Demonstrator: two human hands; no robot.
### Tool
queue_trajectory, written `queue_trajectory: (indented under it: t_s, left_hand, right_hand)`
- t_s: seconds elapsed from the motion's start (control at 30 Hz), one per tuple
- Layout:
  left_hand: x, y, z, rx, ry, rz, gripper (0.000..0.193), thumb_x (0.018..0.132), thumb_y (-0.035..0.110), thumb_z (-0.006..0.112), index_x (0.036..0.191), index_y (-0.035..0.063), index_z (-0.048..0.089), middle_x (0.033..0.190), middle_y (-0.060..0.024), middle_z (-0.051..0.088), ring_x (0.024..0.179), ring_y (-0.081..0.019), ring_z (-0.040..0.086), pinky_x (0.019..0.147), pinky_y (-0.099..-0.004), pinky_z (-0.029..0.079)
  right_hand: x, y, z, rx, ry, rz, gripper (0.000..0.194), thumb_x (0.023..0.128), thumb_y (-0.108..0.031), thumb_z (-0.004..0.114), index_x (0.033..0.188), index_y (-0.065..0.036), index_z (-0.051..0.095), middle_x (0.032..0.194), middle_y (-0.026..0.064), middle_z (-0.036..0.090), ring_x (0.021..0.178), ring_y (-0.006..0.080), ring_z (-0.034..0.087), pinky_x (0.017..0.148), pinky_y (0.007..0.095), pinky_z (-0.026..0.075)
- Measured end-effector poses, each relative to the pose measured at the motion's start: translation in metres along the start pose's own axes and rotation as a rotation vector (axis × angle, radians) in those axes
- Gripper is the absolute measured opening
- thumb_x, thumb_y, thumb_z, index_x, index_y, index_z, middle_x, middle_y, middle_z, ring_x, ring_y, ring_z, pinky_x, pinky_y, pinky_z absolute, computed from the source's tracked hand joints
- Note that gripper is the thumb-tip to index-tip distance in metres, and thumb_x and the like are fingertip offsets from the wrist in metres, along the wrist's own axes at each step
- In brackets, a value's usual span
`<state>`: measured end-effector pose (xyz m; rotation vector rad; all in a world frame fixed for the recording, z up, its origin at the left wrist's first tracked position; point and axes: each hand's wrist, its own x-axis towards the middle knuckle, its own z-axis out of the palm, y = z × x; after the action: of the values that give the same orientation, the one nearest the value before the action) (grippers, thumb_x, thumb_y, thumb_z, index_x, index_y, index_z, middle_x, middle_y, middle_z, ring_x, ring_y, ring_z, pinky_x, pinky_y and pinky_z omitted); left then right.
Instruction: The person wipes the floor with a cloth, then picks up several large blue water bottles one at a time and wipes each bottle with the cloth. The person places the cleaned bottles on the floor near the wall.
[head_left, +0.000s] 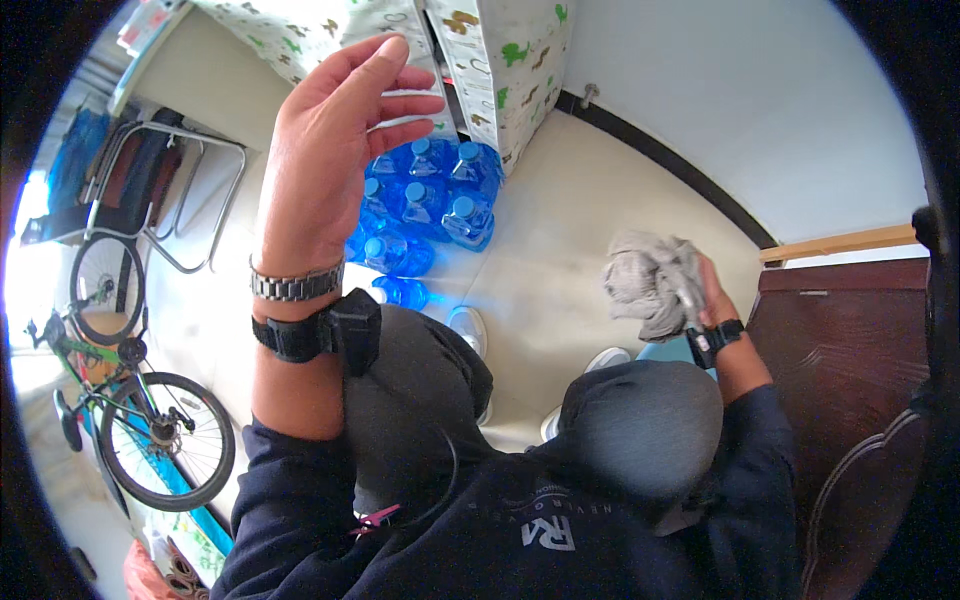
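My right hand (716, 292) grips a crumpled grey-beige cloth (651, 281) out past my right knee, with its lower folds hanging loose. Part of a light blue object (666, 350) shows under that hand; my knee hides the rest. My left hand (337, 127) is raised on the other side, holding nothing, its fingers loosely curved and apart. Beyond it stands a cabinet (525, 67) with a white covering patterned in green and brown. Several blue-tinted plastic water bottles (424, 201) with blue caps stand on the floor below the left hand.
A dark brown wooden panel (840, 360) borders my right side. At the left are a green and black bicycle (135, 390) and a metal-framed folding chair (202, 195). A white wall with a dark skirting board (667, 161) runs along the right. My shoes (469, 328) rest on the pale tiled floor (540, 292).
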<state>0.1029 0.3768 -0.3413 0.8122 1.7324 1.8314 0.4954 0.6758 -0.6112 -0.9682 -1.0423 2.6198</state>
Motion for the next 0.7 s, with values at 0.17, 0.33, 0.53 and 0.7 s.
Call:
queue_trajectory:
  t_s: [0.17,0.33,0.53,0.7]
  left_hand:
    - [-0.016,0.037,-0.011,0.074,0.037,0.045,0.05,0.118,0.036,0.071,0.153,0.0001,0.07,0.124,-0.0124,0.081,0.109,-0.0211,0.081,0.094,-0.0338,0.065]
    - [-0.035,0.043,0.031,0.128,-0.106,-0.066,0.043,0.119,0.036,0.067,0.149,0.0043,0.073,0.116,-0.0059,0.079,0.101,-0.0151,0.077,0.088,-0.0295,0.061]
    - [-0.022,0.022,0.078,0.179,-0.41,-0.079,0.044,0.117,0.035,0.07,0.148,0.0044,0.072,0.113,-0.0041,0.078,0.095,-0.0137,0.076,0.085,-0.0297,0.062]
    - [-0.001,-0.02,0.1,0.229,-0.412,-0.214,0.041,0.116,0.038,0.071,0.139,0.0042,0.074,0.111,-0.0052,0.078,0.094,-0.0157,0.076,0.083,-0.0314,0.063]
  right_hand:
    - [-0.086,-0.086,0.026,-0.099,-0.115,-0.29,0.058,0.124,-0.04,0.047,0.163,0.002,0.058,0.161,0.0202,0.068,0.145,0.0314,0.068,0.127,0.0493,0.054]
    - [-0.139,-0.137,0.064,0.121,-0.246,-0.532,0.059,0.122,-0.038,0.046,0.162,0.004,0.06,0.159,0.0208,0.07,0.145,0.0341,0.069,0.129,0.0505,0.053]
    - [-0.158,-0.142,0.12,-0.384,-0.116,-0.971,0.056,0.12,-0.033,0.052,0.167,-0.002,0.057,0.159,0.0204,0.07,0.144,0.0359,0.069,0.128,0.0487,0.052]
    - [-0.143,-0.092,0.143,-1.552,0.781,-1.228,0.059,0.115,-0.03,0.063,0.169,-0.006,0.056,0.159,0.0187,0.07,0.14,0.0371,0.07,0.124,0.0481,0.054]
